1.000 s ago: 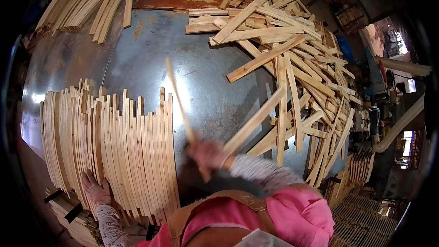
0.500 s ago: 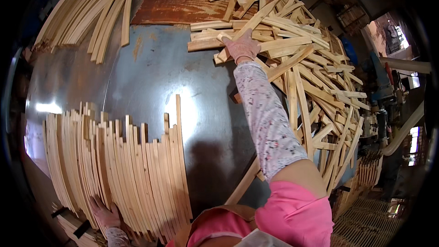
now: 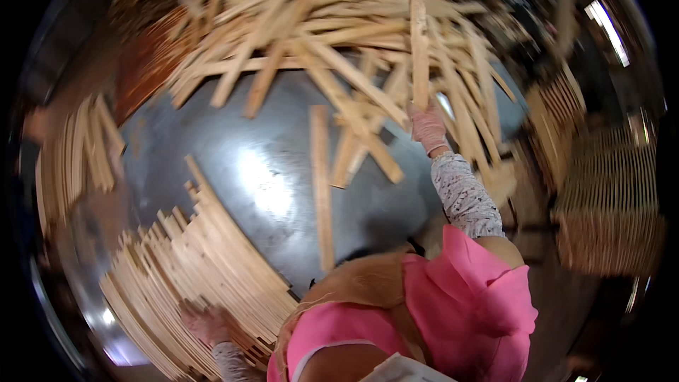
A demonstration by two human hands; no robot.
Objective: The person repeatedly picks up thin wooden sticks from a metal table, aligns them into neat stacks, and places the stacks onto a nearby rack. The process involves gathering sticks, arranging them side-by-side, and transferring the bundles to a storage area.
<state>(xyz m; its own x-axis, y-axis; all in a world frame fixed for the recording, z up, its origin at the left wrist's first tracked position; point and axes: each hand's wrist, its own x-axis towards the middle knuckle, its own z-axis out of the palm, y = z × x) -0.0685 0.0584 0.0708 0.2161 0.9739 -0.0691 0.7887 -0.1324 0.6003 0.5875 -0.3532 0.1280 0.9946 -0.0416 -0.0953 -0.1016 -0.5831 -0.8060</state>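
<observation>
My right hand (image 3: 428,129), in a pale pink glove, is closed round the near end of a wooden strip (image 3: 419,35). The strip points away from me over a loose heap of wooden strips (image 3: 346,32). At the lower left, my left hand (image 3: 206,322) lies with its fingers apart on a row of wooden strips (image 3: 212,255) set side by side. A single strip (image 3: 320,184) lies on the metal table (image 3: 276,134) between the row and the heap.
Another group of strips (image 3: 71,159) lies at the far left. A reddish-brown board (image 3: 145,71) sits beyond the table's back left edge. On the right stands a tall stack of thin strips (image 3: 608,198), with more wood stacked (image 3: 559,110) beside it.
The view has turned to the right. My right hand has moved from the heap's left side to its right side and now grips a strip. My left hand remains on the row.
</observation>
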